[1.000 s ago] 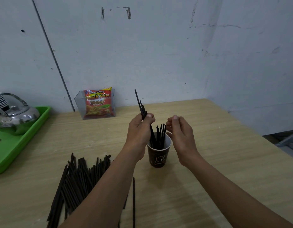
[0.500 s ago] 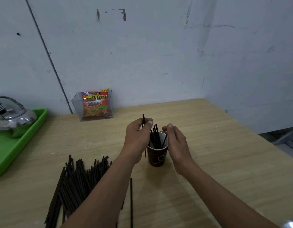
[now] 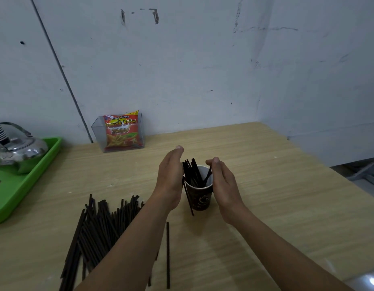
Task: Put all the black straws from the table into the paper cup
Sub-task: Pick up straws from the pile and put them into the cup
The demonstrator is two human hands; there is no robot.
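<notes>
While our left hand point(image 3: 170, 179) stands flat and straight-fingered just left of the paper cup point(image 3: 200, 199), our right hand point(image 3: 223, 183) flanks the other side, fingers loosely curved and gripping nothing we can see. Neither hand is clamped on anything. We read this as corralling: the palms face in so the black straws point(image 3: 192, 172) standing in the cup lean together rather than fan over the rim. Whether the right palm actually touches the cup wall, we cannot tell.

Look between the left palm and the cup: one stray straw point(image 3: 190, 205) runs down outside the wall, its lower tip on the bench point(image 3: 265, 196). It missed the mouth, we'd say, and needs lifting back in.

Nearer to us than the left hand, left of that forearm, the big pile of straws point(image 3: 97, 227) lies on the bench, and a single straw point(image 3: 167, 255) lies alone just right of the forearm. So we judge the job early, with most straws outside the cup.

Well left of the left hand sits a green tray point(image 3: 24, 185) carrying a kettle point(image 3: 22, 150). Beyond the hand, by the wall, is a snack packet point(image 3: 122, 131) in a clear holder point(image 3: 96, 133).
</notes>
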